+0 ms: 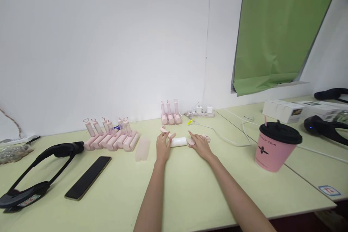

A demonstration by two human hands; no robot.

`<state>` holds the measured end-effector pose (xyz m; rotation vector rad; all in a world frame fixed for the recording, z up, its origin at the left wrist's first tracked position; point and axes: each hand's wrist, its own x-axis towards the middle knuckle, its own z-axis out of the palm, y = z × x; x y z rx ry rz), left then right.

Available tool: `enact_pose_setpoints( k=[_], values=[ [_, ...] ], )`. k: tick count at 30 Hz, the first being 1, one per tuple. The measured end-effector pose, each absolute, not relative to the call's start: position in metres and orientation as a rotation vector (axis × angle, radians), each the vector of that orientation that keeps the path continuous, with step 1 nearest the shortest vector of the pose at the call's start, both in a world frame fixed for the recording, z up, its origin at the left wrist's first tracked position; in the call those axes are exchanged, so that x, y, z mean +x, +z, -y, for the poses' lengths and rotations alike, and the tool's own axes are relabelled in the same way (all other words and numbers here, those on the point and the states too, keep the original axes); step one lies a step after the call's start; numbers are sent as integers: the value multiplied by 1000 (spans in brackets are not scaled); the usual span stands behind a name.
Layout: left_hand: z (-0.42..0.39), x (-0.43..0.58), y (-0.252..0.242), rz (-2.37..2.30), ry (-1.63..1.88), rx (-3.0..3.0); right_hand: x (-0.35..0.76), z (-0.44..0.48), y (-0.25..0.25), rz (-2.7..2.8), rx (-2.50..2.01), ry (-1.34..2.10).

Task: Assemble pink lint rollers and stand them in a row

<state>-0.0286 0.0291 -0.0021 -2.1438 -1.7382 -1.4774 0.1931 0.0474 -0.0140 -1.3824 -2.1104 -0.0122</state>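
Between my two hands a white cylinder (pixel 178 142) lies on its side on the pale green table. My left hand (pixel 163 148) rests at the cylinder's left end, fingers apart and slightly bent. Just beyond those fingertips is a small pink tube-shaped part (pixel 164 129). On the other side, my right hand (pixel 201 146) is over a pink piece (pixel 191 141), which shows between thumb and index finger; the palm hides the rest. More pink (pixel 207 138) shows past its knuckles. A translucent pale pink sleeve (pixel 142 149) lies flat left of my left hand.
Several pink devices with clear tubes (pixel 111 139) stand at left, three more (pixel 170 117) by the wall. A power strip (pixel 201 114) trails a white cable. Right are a pink cup (pixel 276 152) and white boxes (pixel 282 111); left, a phone (pixel 88 177) and black headset (pixel 40 170).
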Motion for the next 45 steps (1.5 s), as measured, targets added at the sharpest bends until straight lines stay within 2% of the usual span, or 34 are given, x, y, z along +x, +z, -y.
enact_pose_setpoints(
  k=[4, 8, 14, 22, 26, 29, 32, 35, 37, 40, 45],
  values=[
    [-37, -46, -5, 1899, -1743, -1774, 191, -44, -10, 2054, -1411, 8],
    [-45, -60, -9, 2035, -1868, -1570, 189, -41, -6, 2001, -1357, 19],
    [-50, -61, -12, 2035, -1913, -1601, 188, -40, -5, 1832, -1290, -9],
    [-45, -60, -11, 2013, -1889, -1664, 192, -43, -9, 1893, -1325, 43],
    [-36, -44, -3, 1812, -1700, -1835, 188, -40, -15, 2101, -1293, -91],
    [-26, -23, 0, 1542, -1352, -2145, 187, -38, -17, 2171, -1298, -149],
    [-18, -1, -2, 1342, -985, -2364, 188, -38, -17, 2133, -1306, -103],
    [-15, 11, -5, 1344, -842, -2394, 187, -39, -15, 1989, -1278, 89],
    [-15, 13, -4, 1365, -876, -2385, 184, -40, -12, 1858, -1204, 303],
    [-15, 12, -1, 1400, -1115, -2375, 178, -38, -5, 1688, -1028, 577],
    [-12, 18, -1, 1409, -1476, -2434, 171, -23, 15, 1549, -916, 635]
  ],
)
